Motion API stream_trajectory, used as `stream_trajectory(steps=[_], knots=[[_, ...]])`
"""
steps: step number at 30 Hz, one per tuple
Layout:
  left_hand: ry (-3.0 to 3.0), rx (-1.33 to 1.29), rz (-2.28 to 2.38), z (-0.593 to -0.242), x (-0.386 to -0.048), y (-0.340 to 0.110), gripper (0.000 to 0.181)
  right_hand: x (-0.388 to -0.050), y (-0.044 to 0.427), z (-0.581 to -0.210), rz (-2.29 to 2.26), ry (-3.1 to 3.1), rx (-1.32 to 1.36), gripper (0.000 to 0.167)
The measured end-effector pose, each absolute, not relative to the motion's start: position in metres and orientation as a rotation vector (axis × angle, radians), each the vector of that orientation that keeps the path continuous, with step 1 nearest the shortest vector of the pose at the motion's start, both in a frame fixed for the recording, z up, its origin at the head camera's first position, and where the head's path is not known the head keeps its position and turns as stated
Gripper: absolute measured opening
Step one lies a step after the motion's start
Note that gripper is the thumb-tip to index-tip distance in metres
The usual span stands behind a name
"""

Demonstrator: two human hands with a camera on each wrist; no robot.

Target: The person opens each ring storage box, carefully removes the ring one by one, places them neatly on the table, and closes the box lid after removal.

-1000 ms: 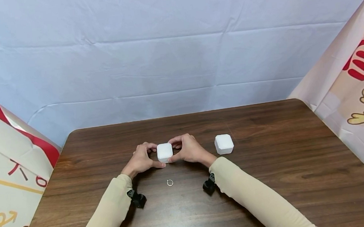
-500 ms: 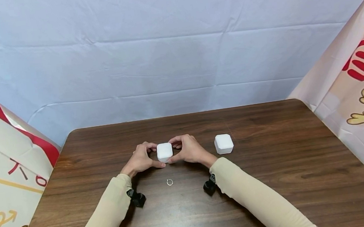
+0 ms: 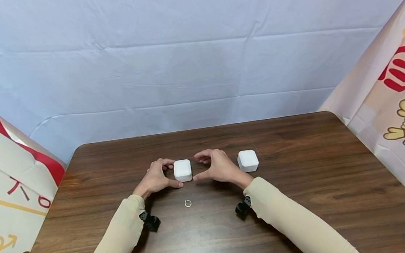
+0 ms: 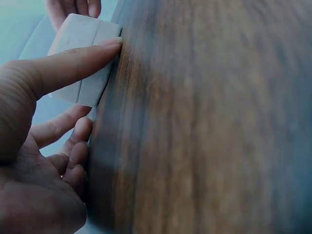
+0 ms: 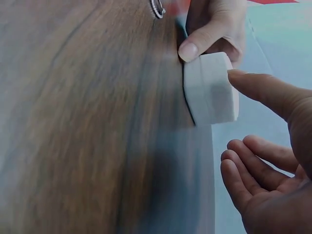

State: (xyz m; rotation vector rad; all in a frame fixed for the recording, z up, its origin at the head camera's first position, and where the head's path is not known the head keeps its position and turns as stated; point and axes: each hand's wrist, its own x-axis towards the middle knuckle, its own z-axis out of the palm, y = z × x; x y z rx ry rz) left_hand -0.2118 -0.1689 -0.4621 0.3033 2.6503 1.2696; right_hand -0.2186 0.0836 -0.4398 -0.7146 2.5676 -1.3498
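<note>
A small white box (image 3: pixel 182 170) with rounded corners and a lid seam around its sides sits on the wooden table. My left hand (image 3: pixel 157 177) holds it from the left, thumb at the near corner and fingers toward the back. The left wrist view shows that thumb (image 4: pixel 80 66) across the box's side. My right hand (image 3: pixel 219 167) stands just right of the box, thumb and fingers spread, with a gap between them and the box in the head view. A thin silver ring (image 3: pixel 188 203) lies on the table nearer to me, in front of the box.
A second white box (image 3: pixel 248 160) stands to the right, beyond my right wrist. The brown wooden table (image 3: pixel 321 180) ends at a white cloth backdrop (image 3: pixel 189 62). Printed cloths hang at both sides. Each sleeve carries a black wrist camera (image 3: pixel 243 208).
My right hand has let go of the near box and drawn off to the right, its fingers wider apart. The left hand and box stay in place.
</note>
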Motion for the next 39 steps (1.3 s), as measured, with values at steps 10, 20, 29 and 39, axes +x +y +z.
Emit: stream_trajectory(steps=[10,20,29,39], knots=[[2.745,0.384,1.182,-0.452,-0.202,-0.177,0.076,-0.210,0.108,-0.428,-1.375,2.623,-0.781,0.060],[2.804,0.428,1.253,-0.429,-0.192,-0.177,0.081,-0.198,0.138,-0.413,-1.347,2.761,-0.787,0.060],[2.857,0.564,1.325,-0.415,-0.183,-0.152,0.073,-0.192,0.174,-0.408,-1.325,2.872,-0.711,0.063],[2.861,0.688,1.349,-0.405,-0.179,-0.114,0.068,-0.187,0.217,-0.414,-1.369,2.888,-0.559,0.065]])
